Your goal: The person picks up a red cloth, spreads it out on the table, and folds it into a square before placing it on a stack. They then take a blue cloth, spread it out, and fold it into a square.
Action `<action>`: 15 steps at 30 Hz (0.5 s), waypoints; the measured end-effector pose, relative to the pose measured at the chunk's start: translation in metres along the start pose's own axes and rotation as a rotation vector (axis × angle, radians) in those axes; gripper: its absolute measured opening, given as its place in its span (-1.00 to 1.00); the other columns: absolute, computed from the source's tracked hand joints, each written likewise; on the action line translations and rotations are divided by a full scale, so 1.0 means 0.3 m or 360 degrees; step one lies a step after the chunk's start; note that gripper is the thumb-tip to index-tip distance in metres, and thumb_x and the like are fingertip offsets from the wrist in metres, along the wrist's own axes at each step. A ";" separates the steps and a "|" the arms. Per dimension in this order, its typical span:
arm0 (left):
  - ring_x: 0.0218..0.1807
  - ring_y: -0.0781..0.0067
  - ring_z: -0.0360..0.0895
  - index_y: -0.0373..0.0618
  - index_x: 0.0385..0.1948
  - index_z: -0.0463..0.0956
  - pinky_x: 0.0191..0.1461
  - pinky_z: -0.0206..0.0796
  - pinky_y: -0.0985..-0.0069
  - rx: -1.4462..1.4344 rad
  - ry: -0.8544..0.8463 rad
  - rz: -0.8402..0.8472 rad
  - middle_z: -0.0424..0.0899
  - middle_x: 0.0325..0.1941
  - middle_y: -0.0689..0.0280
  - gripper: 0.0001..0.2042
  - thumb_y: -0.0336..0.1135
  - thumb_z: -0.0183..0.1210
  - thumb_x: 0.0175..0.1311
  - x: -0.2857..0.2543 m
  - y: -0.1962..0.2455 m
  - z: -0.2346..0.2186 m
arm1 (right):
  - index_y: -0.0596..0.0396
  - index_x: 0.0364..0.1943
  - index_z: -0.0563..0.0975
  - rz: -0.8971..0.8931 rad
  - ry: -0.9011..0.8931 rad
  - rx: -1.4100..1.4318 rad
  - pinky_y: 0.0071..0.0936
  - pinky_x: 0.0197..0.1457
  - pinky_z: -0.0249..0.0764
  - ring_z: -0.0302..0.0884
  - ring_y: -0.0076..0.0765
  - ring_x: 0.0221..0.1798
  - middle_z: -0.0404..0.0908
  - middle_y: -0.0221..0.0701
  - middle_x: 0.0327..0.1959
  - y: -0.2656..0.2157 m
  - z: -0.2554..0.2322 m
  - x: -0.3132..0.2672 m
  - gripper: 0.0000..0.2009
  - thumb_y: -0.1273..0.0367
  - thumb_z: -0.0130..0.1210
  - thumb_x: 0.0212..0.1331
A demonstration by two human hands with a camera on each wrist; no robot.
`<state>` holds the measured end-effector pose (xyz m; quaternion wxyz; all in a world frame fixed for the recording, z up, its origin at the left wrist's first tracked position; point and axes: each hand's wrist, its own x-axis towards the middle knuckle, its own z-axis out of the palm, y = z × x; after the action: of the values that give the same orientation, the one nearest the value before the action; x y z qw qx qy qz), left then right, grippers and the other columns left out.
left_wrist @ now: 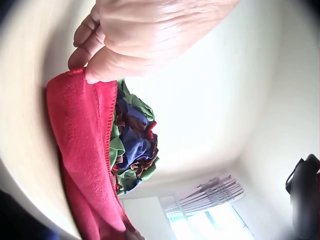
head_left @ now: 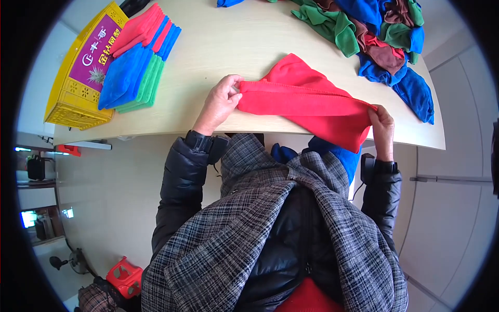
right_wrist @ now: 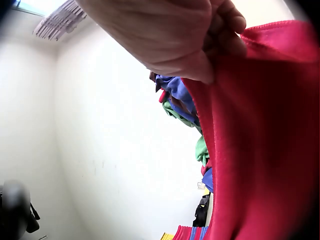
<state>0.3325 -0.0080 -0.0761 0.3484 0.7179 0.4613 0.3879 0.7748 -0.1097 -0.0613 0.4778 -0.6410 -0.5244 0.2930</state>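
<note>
A red cloth [head_left: 296, 101] with a stitched edge stretches between both hands at the front of the table, partly folded over. My left hand [head_left: 219, 101] pinches its left corner between thumb and fingers. At the other end my right hand [head_left: 383, 130] grips the stitched edge, and the cloth hangs down past the table's front edge there. In the left wrist view the red cloth [left_wrist: 90, 135] runs down from the fingertips. The right wrist view shows the red cloth [right_wrist: 265, 140] draping below the curled fingers of that hand.
Folded red, blue and green cloths [head_left: 138, 67] stand stacked against a yellow basket [head_left: 73, 104] at the left. A loose heap of blue, green, brown and red cloths [head_left: 384, 31] covers the table's back right. A red stool [head_left: 125, 278] is on the floor.
</note>
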 end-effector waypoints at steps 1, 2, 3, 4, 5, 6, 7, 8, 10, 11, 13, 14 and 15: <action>-0.34 0.52 0.56 -0.22 0.02 0.49 -0.19 0.50 0.48 -0.0001 -0.0009 -0.0004 0.65 -0.21 0.25 -0.66 -0.58 0.24 0.20 -0.004 -0.007 0.007 | 0.19 -0.07 0.64 0.0014 0.0014 0.0039 -0.63 -0.04 0.49 0.54 -0.66 -0.22 0.66 -0.51 -0.29 0.016 -0.003 -0.010 -0.82 0.39 0.07 0.47; -0.33 0.53 0.56 -0.21 0.02 0.49 -0.20 0.50 0.48 -0.0004 0.0017 0.0008 0.65 -0.20 0.25 -0.66 -0.57 0.26 0.20 -0.008 -0.017 0.010 | 0.19 -0.07 0.64 0.0027 0.0028 0.0080 -0.63 -0.05 0.49 0.54 -0.65 -0.22 0.66 -0.50 -0.29 0.030 -0.005 -0.020 -0.81 0.39 0.07 0.46; -0.33 0.54 0.56 -0.21 0.02 0.49 -0.20 0.50 0.49 -0.0006 0.0045 0.0021 0.65 -0.19 0.25 -0.66 -0.55 0.28 0.19 -0.013 -0.024 0.011 | 0.19 -0.07 0.64 0.0034 0.0028 0.0083 -0.63 -0.05 0.49 0.54 -0.65 -0.22 0.66 -0.50 -0.29 0.043 -0.007 -0.029 -0.81 0.39 0.07 0.46; -0.33 0.55 0.56 -0.21 0.02 0.49 -0.21 0.49 0.50 -0.0008 0.0075 0.0034 0.64 -0.18 0.25 -0.65 -0.53 0.30 0.19 -0.017 -0.025 0.011 | 0.20 -0.09 0.64 0.0043 0.0049 0.0104 -0.65 -0.08 0.47 0.51 -0.68 -0.23 0.65 -0.52 -0.31 0.039 -0.002 -0.039 -0.82 0.39 0.07 0.47; -0.33 0.55 0.56 -0.21 0.02 0.49 -0.21 0.49 0.50 -0.0004 0.0073 0.0031 0.64 -0.18 0.25 -0.65 -0.53 0.30 0.19 -0.020 -0.023 0.014 | 0.21 -0.11 0.64 0.0051 0.0070 0.0126 -0.67 -0.11 0.45 0.49 -0.70 -0.25 0.63 -0.53 -0.33 0.032 0.001 -0.046 -0.83 0.40 0.07 0.47; -0.34 0.55 0.56 -0.21 -0.01 0.51 -0.22 0.49 0.50 0.0014 0.0113 0.0008 0.64 -0.22 0.25 -0.68 -0.52 0.32 0.19 -0.023 -0.021 0.019 | 0.22 -0.12 0.63 0.0057 0.0090 0.0147 -0.69 -0.14 0.43 0.46 -0.72 -0.26 0.61 -0.54 -0.35 0.027 0.003 -0.050 -0.83 0.41 0.08 0.47; -0.35 0.55 0.56 -0.22 -0.04 0.52 -0.23 0.49 0.50 0.0033 0.0152 -0.0015 0.64 -0.25 0.26 -0.70 -0.50 0.33 0.19 -0.025 -0.018 0.025 | 0.22 -0.12 0.63 0.0060 0.0089 0.0152 -0.69 -0.14 0.43 0.46 -0.72 -0.26 0.61 -0.54 -0.35 0.024 0.004 -0.053 -0.83 0.41 0.08 0.47; -0.36 0.55 0.55 -0.22 -0.08 0.54 -0.24 0.49 0.50 0.0052 0.0190 -0.0036 0.64 -0.29 0.26 -0.72 -0.48 0.35 0.19 -0.028 -0.015 0.027 | 0.22 -0.12 0.63 0.0068 0.0086 0.0156 -0.69 -0.13 0.43 0.46 -0.72 -0.26 0.61 -0.54 -0.36 0.023 0.004 -0.057 -0.83 0.40 0.08 0.47; -0.38 0.56 0.55 -0.23 -0.13 0.55 -0.25 0.48 0.49 0.0074 0.0140 -0.0082 0.63 -0.34 0.27 -0.76 -0.47 0.35 0.20 -0.031 -0.004 0.027 | 0.22 -0.10 0.63 0.0082 0.0082 0.0162 -0.69 -0.13 0.43 0.45 -0.72 -0.27 0.60 -0.55 -0.36 0.020 0.004 -0.063 -0.83 0.40 0.08 0.47; -0.40 0.56 0.54 -0.23 -0.19 0.55 -0.27 0.47 0.48 0.0092 0.0091 -0.0128 0.61 -0.39 0.27 -0.80 -0.46 0.36 0.20 -0.032 0.002 0.028 | 0.22 -0.10 0.63 0.0085 0.0086 0.0165 -0.69 -0.13 0.43 0.45 -0.72 -0.27 0.60 -0.55 -0.36 0.020 0.003 -0.065 -0.83 0.40 0.08 0.47; -0.42 0.57 0.53 -0.23 -0.24 0.56 -0.29 0.46 0.48 0.0111 0.0038 -0.0172 0.60 -0.44 0.28 -0.83 -0.45 0.36 0.20 -0.033 0.006 0.032 | 0.21 -0.09 0.63 0.0096 0.0070 0.0194 -0.68 -0.13 0.43 0.44 -0.71 -0.27 0.60 -0.55 -0.35 0.020 0.001 -0.069 -0.83 0.40 0.08 0.47; -0.44 0.59 0.49 -0.23 -0.28 0.55 -0.32 0.41 0.52 0.0133 0.0068 -0.0156 0.59 -0.46 0.32 -0.85 -0.46 0.35 0.22 -0.032 0.012 0.035 | 0.21 -0.08 0.63 0.0101 0.0062 0.0209 -0.68 -0.13 0.43 0.44 -0.71 -0.27 0.60 -0.55 -0.35 0.022 -0.002 -0.070 -0.83 0.40 0.08 0.47; -0.47 0.61 0.44 -0.22 -0.32 0.54 -0.36 0.36 0.55 0.0155 0.0097 -0.0140 0.59 -0.48 0.36 -0.87 -0.47 0.34 0.24 -0.030 0.020 0.036 | 0.21 -0.08 0.63 0.0104 0.0067 0.0212 -0.68 -0.13 0.43 0.44 -0.71 -0.27 0.60 -0.55 -0.35 0.029 -0.005 -0.069 -0.83 0.40 0.08 0.47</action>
<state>0.3420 -0.0201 -0.0781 0.3155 0.7010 0.5210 0.3710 0.7737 -0.1299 -0.0713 0.5205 -0.6306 -0.4724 0.3291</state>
